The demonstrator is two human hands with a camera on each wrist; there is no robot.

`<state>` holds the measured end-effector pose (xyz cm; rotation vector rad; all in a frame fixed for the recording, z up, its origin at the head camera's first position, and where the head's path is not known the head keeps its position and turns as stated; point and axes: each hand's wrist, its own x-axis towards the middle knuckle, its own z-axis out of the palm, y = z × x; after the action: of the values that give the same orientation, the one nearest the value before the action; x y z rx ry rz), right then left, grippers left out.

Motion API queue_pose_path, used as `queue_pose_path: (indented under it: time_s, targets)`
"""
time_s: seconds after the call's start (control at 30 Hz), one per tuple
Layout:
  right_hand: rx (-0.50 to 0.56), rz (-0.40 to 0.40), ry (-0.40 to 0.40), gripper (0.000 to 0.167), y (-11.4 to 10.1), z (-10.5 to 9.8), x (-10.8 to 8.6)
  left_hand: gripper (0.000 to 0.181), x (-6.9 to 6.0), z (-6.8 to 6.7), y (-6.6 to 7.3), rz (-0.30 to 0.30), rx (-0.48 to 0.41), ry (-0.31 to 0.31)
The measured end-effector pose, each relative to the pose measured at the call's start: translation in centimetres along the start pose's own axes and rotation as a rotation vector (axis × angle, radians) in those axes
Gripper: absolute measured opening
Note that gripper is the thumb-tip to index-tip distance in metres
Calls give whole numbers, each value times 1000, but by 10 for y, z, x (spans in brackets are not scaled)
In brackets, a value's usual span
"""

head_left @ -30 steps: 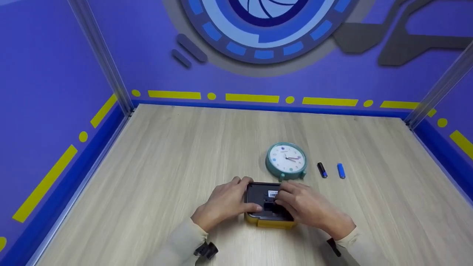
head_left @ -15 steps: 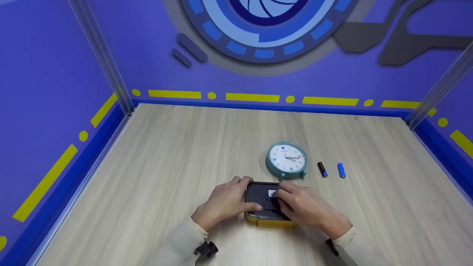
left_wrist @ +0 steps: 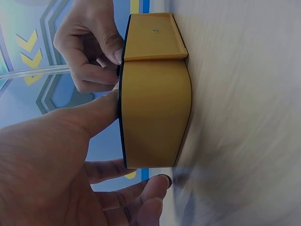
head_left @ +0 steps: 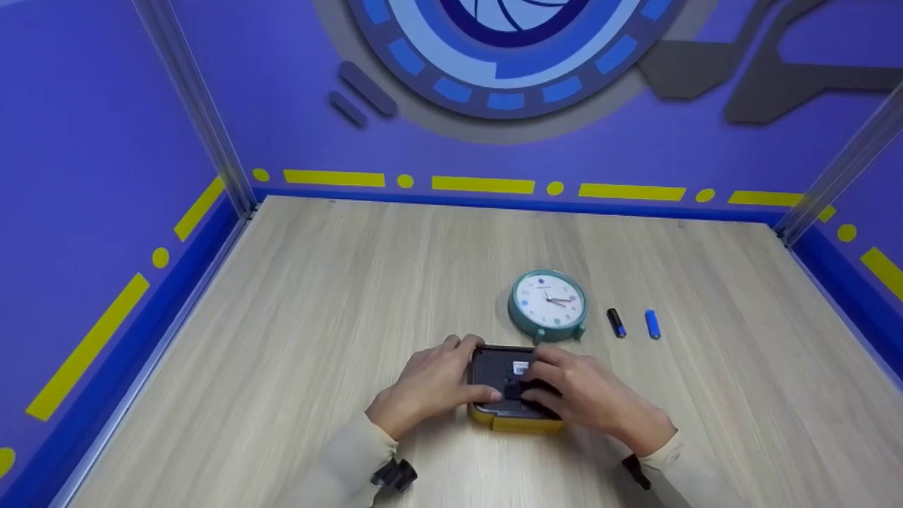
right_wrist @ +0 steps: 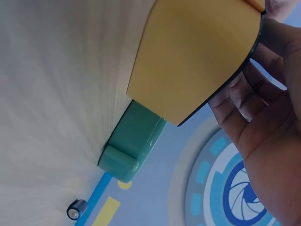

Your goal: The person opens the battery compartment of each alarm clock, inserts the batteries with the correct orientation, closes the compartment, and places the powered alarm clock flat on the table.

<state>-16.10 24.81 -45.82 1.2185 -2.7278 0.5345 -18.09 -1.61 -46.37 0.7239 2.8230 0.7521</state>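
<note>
A yellow box-shaped device (head_left: 525, 425) with a black back lies back side up on the table; a white label (head_left: 520, 367) and a recess show on the back. My left hand (head_left: 437, 381) grips its left side, thumb on the black back, fingers along the far edge. My right hand (head_left: 589, 391) is over the right half of the back, fingers curled. In the left wrist view its thumb and finger pinch a small black piece (left_wrist: 120, 70), seemingly a compartment cover, mostly hidden. The device's yellow side (right_wrist: 197, 56) fills the top of the right wrist view.
Just behind the device lies a round teal alarm clock (head_left: 548, 303), face up. To its right are a black-and-blue battery (head_left: 616, 322) and a blue battery (head_left: 652, 324). Blue-purple walls (head_left: 494, 159) enclose the wooden table (head_left: 353, 282) at the back and sides.
My right fingers have shifted slightly over the recess, and the small dark piece near them looks lower than a second ago. My left hand and the device stay in place.
</note>
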Motion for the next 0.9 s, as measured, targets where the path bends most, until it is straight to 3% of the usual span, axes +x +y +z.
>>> queue_pose_path:
  time_s: [0.37,0.63,0.9]
  targets:
    - [7,1,75,12,-6,-9,-1,76,-1,-2,2,-1,-1,1]
    - [4,-5,53,18,-14,-20,-2,78,-1,-1,1,-6,-4,0]
    - [-70,-21,86,27,-16,-26,-2,80,0,-2,2,0,25,12]
